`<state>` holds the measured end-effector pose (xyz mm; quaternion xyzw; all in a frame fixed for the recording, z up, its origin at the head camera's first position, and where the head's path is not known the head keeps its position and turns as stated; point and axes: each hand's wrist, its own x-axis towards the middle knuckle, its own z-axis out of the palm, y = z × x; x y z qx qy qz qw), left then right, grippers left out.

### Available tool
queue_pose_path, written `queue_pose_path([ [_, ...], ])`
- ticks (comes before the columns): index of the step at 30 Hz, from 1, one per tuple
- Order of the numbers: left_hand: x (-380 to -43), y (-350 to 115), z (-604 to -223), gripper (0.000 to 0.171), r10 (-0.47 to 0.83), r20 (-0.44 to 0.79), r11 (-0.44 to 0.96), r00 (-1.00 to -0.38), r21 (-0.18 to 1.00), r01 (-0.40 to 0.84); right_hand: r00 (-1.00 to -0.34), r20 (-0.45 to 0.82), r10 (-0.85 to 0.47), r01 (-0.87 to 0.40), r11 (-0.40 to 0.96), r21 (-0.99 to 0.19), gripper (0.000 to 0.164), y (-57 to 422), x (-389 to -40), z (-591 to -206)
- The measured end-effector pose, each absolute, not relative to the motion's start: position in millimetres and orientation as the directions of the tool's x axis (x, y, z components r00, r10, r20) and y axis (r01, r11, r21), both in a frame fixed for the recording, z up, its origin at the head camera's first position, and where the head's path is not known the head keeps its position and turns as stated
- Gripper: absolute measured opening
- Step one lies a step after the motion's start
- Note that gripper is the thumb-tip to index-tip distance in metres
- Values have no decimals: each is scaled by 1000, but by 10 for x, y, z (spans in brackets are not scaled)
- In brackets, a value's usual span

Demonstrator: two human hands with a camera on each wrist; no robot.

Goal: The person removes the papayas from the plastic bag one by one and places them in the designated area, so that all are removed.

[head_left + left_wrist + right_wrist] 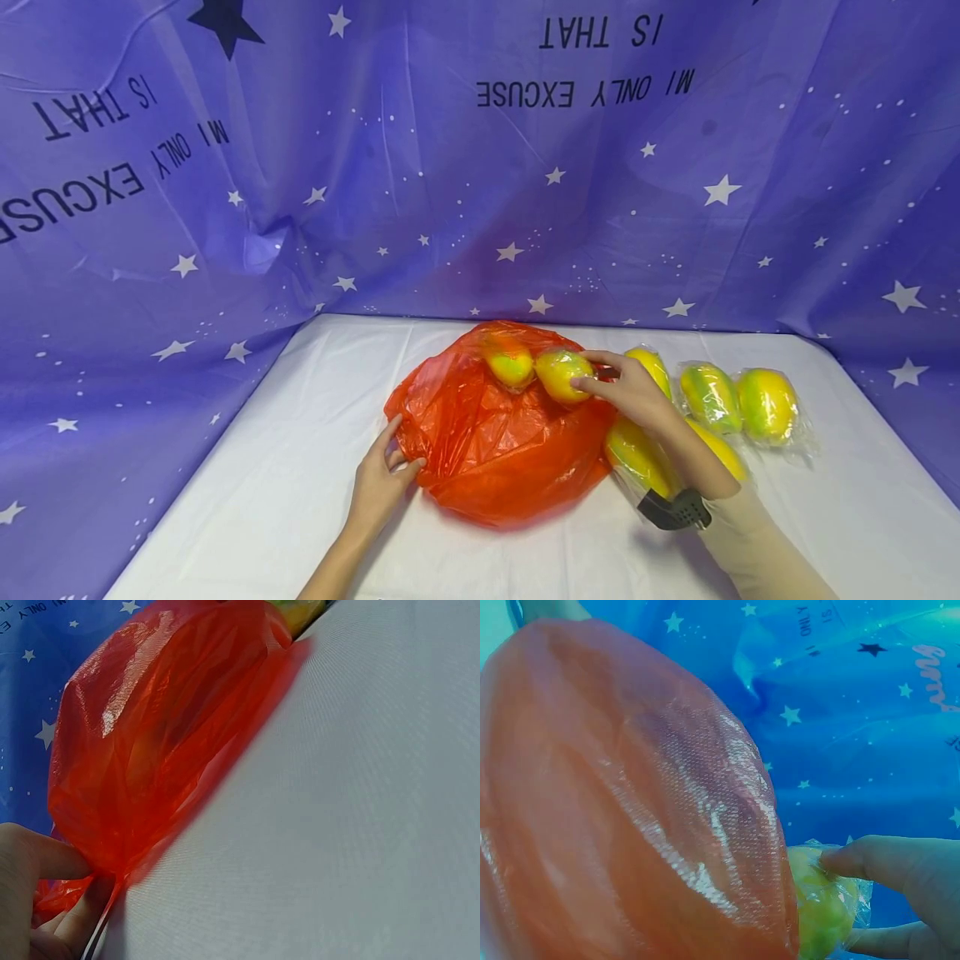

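A red plastic bag (495, 442) lies spread on the white table, its mouth open. My left hand (381, 479) pinches the bag's left edge between thumb and fingers, as the left wrist view also shows with the gathered plastic (112, 862). In my right hand (626, 387) is a yellow-green mango (564, 377) in clear wrap, held at the bag's opening. Another wrapped mango (512, 367) sits in the bag just left of it. From the right wrist view, the bag's side covers part of the held mango (821, 900), and thumb and fingers grip its near end.
Several wrapped mangoes lie right of the bag: two side by side, one mango (708, 396) and another mango (768, 406), with a larger-looking one (637, 454) under the right forearm. A purple star-print cloth (480, 183) hangs behind the white table (262, 467).
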<state>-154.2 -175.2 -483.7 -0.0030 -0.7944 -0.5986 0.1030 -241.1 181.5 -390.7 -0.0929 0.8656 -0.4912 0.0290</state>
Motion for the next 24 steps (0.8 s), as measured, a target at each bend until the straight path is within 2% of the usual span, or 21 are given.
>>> queue_pose_path([
  [10, -1575, -1755, -4837, 78, -105, 110, 256, -988, 963, 80, -989, 28, -146, -88, 428, -899, 65, 1881, -2254, -3829],
  [24, -1546, -1758, -4814, 77, -112, 145, 277, -983, 955, 109, -992, 67, -108, -92, 246, -965, 61, 2019, -1999, -3767],
])
